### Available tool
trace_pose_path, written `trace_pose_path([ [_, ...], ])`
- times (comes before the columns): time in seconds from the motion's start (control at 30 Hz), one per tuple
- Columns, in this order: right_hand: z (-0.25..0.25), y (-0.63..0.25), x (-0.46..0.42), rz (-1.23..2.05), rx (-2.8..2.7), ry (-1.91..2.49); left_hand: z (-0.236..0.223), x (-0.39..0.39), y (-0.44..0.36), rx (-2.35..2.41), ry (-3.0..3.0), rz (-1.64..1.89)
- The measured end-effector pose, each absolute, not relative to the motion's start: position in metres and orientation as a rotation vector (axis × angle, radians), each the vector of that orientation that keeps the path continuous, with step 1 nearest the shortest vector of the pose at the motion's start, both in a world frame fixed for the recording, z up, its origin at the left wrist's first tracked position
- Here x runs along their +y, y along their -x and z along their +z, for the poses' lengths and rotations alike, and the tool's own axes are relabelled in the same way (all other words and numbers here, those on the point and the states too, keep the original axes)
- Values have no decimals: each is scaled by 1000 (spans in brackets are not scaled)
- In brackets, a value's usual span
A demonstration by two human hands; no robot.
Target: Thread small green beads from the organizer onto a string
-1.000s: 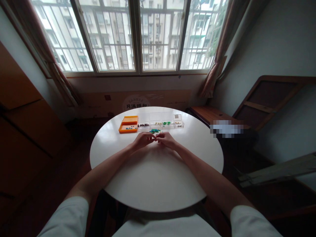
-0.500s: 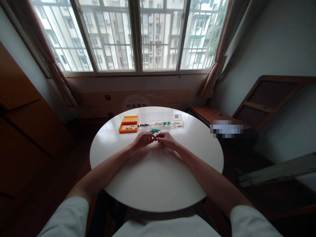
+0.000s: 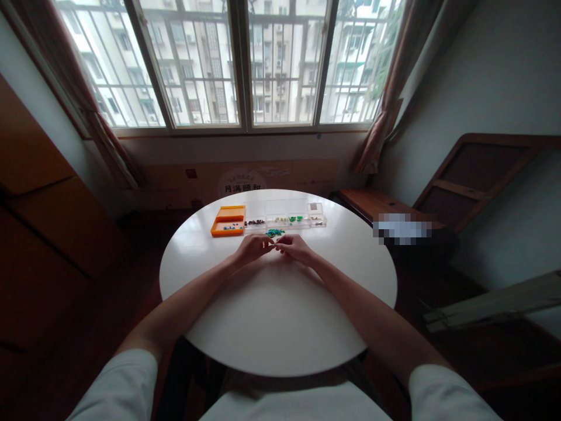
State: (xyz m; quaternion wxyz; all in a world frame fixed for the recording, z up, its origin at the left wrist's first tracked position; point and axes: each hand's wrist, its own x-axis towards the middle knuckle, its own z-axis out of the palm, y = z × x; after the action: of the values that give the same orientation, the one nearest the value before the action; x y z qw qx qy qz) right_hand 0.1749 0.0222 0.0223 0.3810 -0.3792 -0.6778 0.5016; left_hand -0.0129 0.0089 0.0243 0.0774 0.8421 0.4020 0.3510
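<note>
My left hand [image 3: 254,248] and my right hand [image 3: 294,248] meet over the white table, fingertips pinched close together. Something tiny between them is too small to name. Just beyond the fingers lies a small pile of green and blue pieces [image 3: 275,233]. Behind it, an orange box [image 3: 228,217] with its lid up holds several small blue pieces [image 3: 231,227]. Clear plastic boxes [image 3: 286,207] stand in a row to its right. They contain dark brown pieces [image 3: 255,222], pale pieces [image 3: 281,220] and green pieces [image 3: 296,218].
The round white table [image 3: 280,327] has its near edge at my body. Past the far edge, a long cardboard box [image 3: 175,181] leans under the window. A low wooden bench [image 3: 372,204] stands at the right, with a blurred pale item [image 3: 402,228] on it.
Both hands stay in nearly the same place, with only slight finger movement. The boxes and the pile have not visibly moved.
</note>
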Motion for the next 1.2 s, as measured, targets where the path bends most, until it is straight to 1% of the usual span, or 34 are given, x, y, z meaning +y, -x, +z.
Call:
trace_pose_path([
  [1.2,25,-174,18,1268,-1785,983,26,7,12,1228,-2548,996],
])
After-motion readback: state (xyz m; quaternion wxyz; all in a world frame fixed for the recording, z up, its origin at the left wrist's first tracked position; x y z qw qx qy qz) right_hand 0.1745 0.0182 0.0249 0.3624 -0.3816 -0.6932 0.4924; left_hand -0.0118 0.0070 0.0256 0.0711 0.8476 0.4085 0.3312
